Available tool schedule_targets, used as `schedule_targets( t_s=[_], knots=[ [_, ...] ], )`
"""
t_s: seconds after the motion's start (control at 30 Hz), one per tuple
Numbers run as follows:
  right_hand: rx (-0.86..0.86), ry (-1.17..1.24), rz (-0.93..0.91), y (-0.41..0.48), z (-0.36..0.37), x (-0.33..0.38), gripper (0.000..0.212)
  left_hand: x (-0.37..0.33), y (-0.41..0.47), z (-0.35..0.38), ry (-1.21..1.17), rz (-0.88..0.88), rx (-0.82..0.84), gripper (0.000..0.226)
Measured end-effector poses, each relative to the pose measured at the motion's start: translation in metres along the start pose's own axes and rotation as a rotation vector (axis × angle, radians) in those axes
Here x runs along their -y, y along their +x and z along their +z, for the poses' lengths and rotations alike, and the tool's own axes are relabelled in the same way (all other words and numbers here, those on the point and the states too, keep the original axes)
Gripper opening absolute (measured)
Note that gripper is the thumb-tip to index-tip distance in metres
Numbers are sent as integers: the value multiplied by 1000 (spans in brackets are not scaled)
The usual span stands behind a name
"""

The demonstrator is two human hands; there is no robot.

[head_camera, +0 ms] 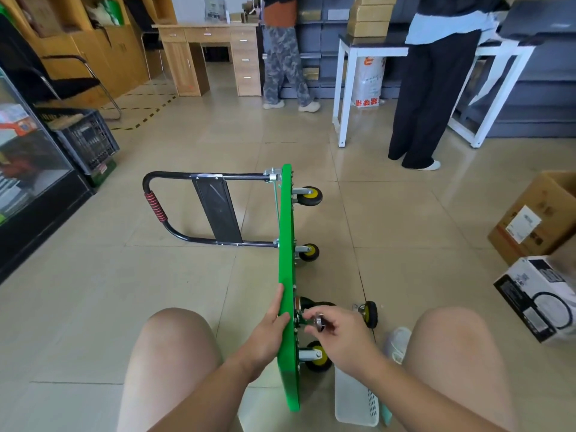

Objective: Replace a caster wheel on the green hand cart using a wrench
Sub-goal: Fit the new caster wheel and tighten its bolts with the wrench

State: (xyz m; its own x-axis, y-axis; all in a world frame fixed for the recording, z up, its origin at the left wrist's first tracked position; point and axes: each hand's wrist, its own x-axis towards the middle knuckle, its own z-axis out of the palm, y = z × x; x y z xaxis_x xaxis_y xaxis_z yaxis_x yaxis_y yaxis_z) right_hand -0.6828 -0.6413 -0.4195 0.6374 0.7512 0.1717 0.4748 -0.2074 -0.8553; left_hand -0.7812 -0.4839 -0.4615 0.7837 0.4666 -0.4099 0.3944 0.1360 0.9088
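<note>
The green hand cart [286, 232] stands on its long edge on the tiled floor, its black handle [187, 210] folded out to the left. Three yellow-hubbed casters [311, 196] stick out of its underside to the right. My left hand [270, 327] presses flat against the green deck's top face and steadies it. My right hand [335, 328] grips a small metal wrench [318, 322] held against the underside at a fourth caster [307, 304], which is mostly hidden behind the fingers. A loose caster wheel [370, 313] lies on the floor just right of that hand.
A white plastic basket [355, 397] lies between my knees. Cardboard boxes [536, 219] sit at the right. Two people stand by a white table [339, 88] farther back. A black crate [87, 138] and a glass cabinet are at the left.
</note>
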Motion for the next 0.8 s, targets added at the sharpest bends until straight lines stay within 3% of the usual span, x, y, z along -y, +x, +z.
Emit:
schedule_targets(
  t_s=[0.1,0.2,0.47,0.8],
  knots=[
    [31,36,20,3,1,3,49,0,-2,-1,-6,25,9,62],
    [90,61,35,7,0,8,62,-3,-5,-1,9,47,15,61],
    [108,-42,-45,-9,6,5,37,-9,-11,1,126,125,8,59],
    [90,-34,-41,-4,15,2,29,-11,-14,3,34,84,35,57]
  ],
)
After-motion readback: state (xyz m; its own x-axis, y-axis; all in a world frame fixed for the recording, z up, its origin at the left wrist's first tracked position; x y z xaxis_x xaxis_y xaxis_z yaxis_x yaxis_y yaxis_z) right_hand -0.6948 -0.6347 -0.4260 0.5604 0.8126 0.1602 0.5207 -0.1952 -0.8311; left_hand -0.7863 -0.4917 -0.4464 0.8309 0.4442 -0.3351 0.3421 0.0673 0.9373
